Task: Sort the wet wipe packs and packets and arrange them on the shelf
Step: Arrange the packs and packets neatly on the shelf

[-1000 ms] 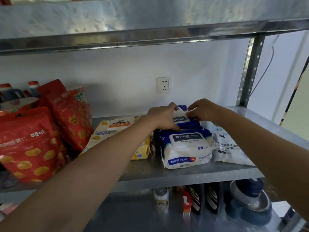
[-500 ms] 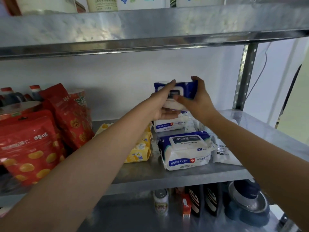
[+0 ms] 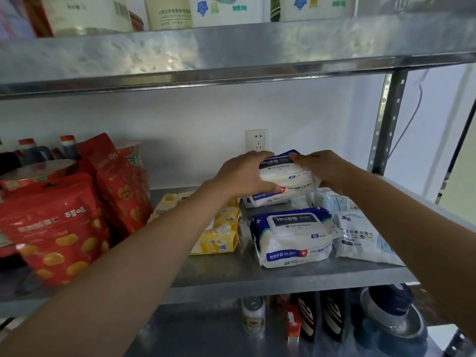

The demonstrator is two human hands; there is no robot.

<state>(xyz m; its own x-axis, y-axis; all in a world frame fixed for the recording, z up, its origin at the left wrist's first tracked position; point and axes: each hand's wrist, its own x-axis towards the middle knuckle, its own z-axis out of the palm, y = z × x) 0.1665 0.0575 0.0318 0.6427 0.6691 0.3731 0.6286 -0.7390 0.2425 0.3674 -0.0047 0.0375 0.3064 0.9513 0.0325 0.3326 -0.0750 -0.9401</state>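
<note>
I hold a blue-and-white wipe pack between both hands, just above another pack of the same kind at the back of the metal shelf. My left hand grips its left end and my right hand grips its right end. A third blue-and-white pack lies at the shelf front. Yellow wipe packs lie to the left, partly behind my left forearm. White packets lie to the right.
Red snack bags and bottles crowd the shelf's left side. A wall socket sits behind the packs. The upper shelf hangs close overhead. A metal upright stands at the right. Cans and a bowl fill the shelf below.
The held pack was lifted off the back stack, raised and tipped upright, and has now come down flat again over the back pack, still gripped by both hands.
</note>
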